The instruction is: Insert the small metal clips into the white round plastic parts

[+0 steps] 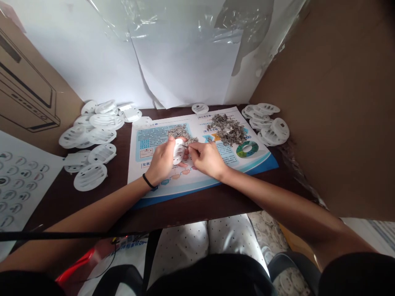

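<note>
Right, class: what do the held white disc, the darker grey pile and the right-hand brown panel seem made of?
White disc: probably moulded plastic, smooth, with crisp slots.
Darker grey pile: likely metal, dull with small glints, pieces too small for certainty.
Brown panel: apparently cardboard, its face matt, kraft brown.

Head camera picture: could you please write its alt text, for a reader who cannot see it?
A person's left hand holds a round white disc, and the right hand is at its edge. Two piles of small metal parts lie on a printed sheet, with more white discs at both sides.
</note>
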{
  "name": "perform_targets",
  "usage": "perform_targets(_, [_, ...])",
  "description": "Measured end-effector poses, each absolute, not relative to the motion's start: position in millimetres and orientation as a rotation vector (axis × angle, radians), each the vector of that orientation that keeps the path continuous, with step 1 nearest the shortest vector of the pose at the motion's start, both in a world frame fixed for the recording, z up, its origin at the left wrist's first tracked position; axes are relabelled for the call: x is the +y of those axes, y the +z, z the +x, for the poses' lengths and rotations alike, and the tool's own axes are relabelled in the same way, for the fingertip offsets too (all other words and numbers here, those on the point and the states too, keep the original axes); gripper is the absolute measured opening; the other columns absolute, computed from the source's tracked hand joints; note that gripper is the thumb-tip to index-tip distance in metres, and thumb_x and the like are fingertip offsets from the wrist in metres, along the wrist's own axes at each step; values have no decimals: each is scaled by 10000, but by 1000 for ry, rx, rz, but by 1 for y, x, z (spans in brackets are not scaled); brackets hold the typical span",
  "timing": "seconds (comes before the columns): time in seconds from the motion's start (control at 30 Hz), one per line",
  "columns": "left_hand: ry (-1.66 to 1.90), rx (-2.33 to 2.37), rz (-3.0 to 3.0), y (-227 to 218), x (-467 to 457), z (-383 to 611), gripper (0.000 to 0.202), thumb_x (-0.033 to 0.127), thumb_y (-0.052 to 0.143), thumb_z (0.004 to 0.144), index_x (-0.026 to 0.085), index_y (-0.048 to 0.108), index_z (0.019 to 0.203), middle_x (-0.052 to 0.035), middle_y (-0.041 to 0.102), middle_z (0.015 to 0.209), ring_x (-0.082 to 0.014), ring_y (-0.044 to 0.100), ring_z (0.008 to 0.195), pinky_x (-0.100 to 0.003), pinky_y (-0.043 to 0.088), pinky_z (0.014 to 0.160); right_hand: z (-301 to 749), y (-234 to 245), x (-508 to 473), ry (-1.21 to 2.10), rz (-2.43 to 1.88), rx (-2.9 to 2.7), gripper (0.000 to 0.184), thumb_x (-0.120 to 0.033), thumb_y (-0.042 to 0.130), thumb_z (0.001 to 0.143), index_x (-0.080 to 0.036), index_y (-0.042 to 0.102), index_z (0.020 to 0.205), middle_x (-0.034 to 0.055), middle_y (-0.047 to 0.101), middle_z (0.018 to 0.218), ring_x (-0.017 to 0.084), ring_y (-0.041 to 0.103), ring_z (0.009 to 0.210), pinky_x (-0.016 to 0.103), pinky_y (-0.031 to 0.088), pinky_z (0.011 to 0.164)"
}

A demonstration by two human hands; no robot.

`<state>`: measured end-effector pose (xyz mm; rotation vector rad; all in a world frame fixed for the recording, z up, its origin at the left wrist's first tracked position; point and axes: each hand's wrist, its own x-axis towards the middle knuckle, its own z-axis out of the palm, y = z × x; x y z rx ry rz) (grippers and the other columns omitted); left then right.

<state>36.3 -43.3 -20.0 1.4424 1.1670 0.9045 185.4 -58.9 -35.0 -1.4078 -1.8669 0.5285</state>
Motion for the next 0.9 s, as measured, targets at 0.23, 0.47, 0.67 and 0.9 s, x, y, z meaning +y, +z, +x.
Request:
perform_targets(0.23, [906, 1154, 1464, -22, -43, 36, 562, 536, 354, 933, 100, 641, 1142, -83, 707, 808, -190, 701, 765, -215, 564, 516, 186, -35, -57, 551, -1367, -1874, 273, -107, 459, 840, -178, 577, 605, 1, 640, 590, 96, 519, 518, 220, 375, 596])
perform_targets(0.47, [902, 1158, 1471, -24, -43, 36, 569, 542, 368, 918, 95, 631, 1153, -93, 706, 851, -201, 695, 815, -222, 570, 530, 187, -36, -56, 556, -1364, -1873, 269, -118, 457, 849, -182, 601, 631, 17, 678, 638, 116, 565, 552, 235, 403, 633])
perform_targets(0.67, [888, 1180, 1478, -21, -44, 37, 579, 534, 372, 909, 80, 636, 1152, -98, 710, 873, -206, 698, 805, -215, 557, 507, 186, -37, -55, 577, -1354, -1874, 263, -123, 460, 849, -183, 610, 641, 11, 667, 632, 110, 549, 532, 236, 392, 620])
perform_targets(0.9, [906, 1110, 1358, -26, -38, 34, 667, 637, 355, 899, 91, 628, 1169, -118, 713, 898, -204, 693, 777, -247, 571, 524, 194, -33, -50, 652, -1332, -1878, 258, -181, 450, 866, -176, 627, 679, -11, 591, 588, 102, 482, 540, 250, 361, 617])
